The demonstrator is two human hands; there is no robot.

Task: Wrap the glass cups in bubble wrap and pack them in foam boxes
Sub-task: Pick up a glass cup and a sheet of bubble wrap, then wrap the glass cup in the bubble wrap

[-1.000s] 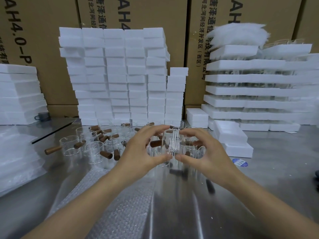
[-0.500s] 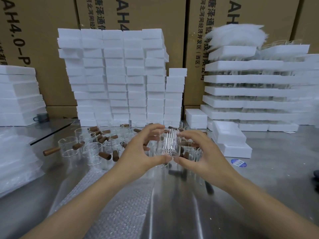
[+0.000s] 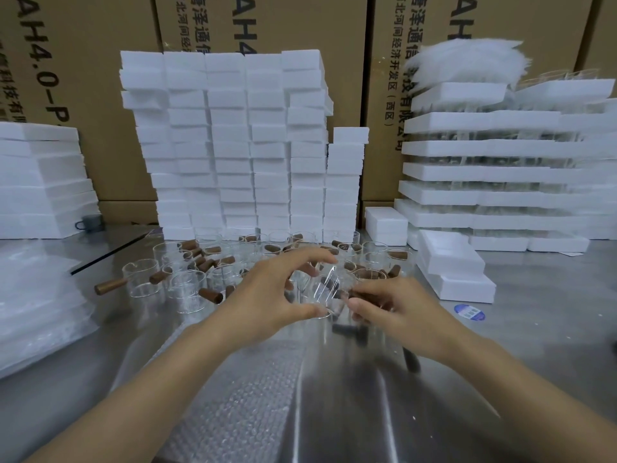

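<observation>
Two hands had one cup (image 3: 323, 289); left hand (image 3: 267, 295) wrapped its grip round it, right hand (image 3: 397, 307) pinched its side; bubble wrap (image 3: 240, 412) lay nearby on the tabletop (image 3: 500, 329).

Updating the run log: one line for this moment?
phase: cup in hands | left hand: grips glass cup | right hand: pinches same cup | cup: unwrapped | bubble wrap: flat on table | foam boxes: stacked behind

Packing warehouse; stacked foam boxes (image 3: 230, 145); cartons (image 3: 100, 95)

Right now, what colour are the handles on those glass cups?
The handles are brown, seen in the head view.
</observation>
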